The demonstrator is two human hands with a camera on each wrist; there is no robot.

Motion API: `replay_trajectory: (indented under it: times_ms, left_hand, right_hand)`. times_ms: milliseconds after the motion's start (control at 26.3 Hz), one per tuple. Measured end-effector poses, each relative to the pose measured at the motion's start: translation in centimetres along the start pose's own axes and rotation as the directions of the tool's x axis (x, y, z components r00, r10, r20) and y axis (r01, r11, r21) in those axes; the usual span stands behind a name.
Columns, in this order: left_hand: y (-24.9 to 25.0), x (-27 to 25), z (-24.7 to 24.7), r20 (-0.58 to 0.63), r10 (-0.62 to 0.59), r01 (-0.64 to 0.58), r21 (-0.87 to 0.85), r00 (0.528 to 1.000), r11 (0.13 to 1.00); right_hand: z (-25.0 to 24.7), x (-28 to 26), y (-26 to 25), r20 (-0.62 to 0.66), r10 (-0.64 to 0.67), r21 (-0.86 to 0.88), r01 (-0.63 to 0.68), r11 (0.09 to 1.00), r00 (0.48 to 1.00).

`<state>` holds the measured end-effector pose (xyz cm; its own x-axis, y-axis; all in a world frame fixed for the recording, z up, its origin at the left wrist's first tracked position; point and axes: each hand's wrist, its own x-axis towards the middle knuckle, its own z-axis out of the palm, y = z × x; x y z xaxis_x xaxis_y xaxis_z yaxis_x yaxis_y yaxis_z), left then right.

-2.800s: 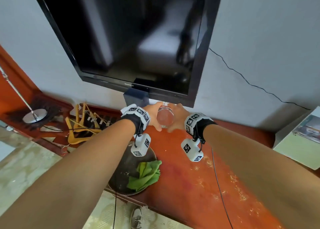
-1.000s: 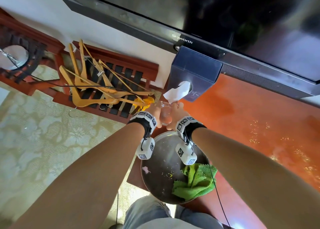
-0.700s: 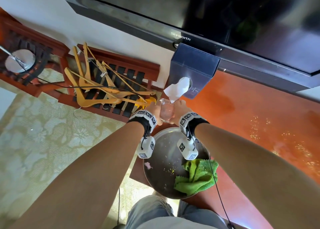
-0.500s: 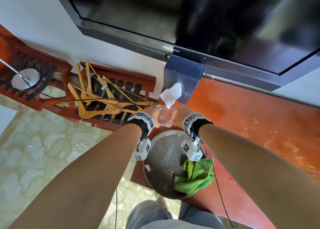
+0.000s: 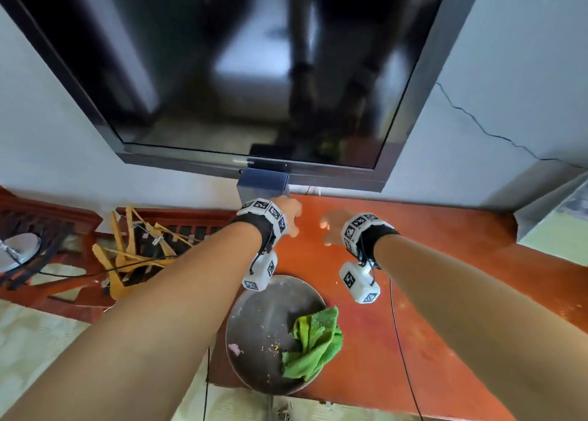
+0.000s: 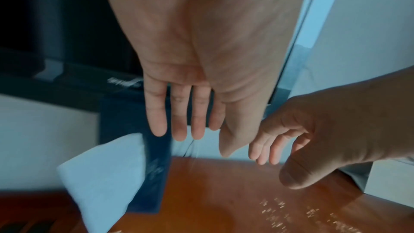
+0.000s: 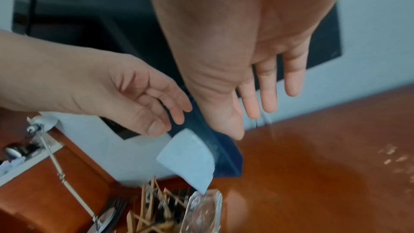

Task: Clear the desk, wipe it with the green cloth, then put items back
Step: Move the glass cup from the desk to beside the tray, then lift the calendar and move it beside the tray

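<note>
Both of my hands hover empty over the reddish-brown desk (image 5: 413, 341), just in front of the dark blue tissue box (image 5: 262, 186). The left hand (image 5: 291, 218) has straight fingers (image 6: 179, 112) close to the box (image 6: 132, 130) and its white tissue (image 6: 103, 174). A short gap to its right, the right hand (image 5: 329, 226) is relaxed, its fingers (image 7: 266, 91) spread. A clear glass (image 7: 203, 213) stands on the desk below the tissue (image 7: 188, 160), apart from both hands; it is hidden in the head view. The green cloth (image 5: 313, 341) lies crumpled in a round metal tray (image 5: 254, 325) at the desk's front edge.
A black TV (image 5: 238, 70) hangs on the wall right above the tissue box. Wooden hangers (image 5: 133, 255) lie on a slatted rack left of the desk. A thin black cable (image 5: 397, 341) crosses the desk. A pale box (image 5: 553, 229) stands at the right.
Both hands held the glass together earlier; they have now let go and moved apart, leaving it on the desk by the tissue box. The head view has tilted up.
</note>
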<state>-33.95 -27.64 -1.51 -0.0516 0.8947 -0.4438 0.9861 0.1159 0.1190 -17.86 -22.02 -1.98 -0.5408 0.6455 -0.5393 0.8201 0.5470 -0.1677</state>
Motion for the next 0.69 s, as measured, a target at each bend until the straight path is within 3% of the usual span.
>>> replay_trajectory:
  times_ms: [229, 457, 686]
  left_hand:
    - [14.7, -1.1, -4.6, -0.072, 0.077, -0.07, 0.1, 0.994, 0.993]
    - [31.6, -1.7, -5.7, -0.136, 0.177, -0.164, 0.1, 0.975, 0.981]
    - [43.9, -1.1, -7.9, -0.17, 0.305, -0.288, 0.119, 0.937, 0.95]
  right_hand:
    - [-2.6, -9.7, 10.9, -0.163, 0.099, 0.038, -0.094, 0.995, 0.982]
    - [-2.6, -19.0, 23.1, -0.223, 0.224, 0.037, -0.222, 0.974, 0.949]
    - [-2.9, -26.2, 33.7, -0.267, 0.343, 0.057, -0.34, 0.939, 0.901]
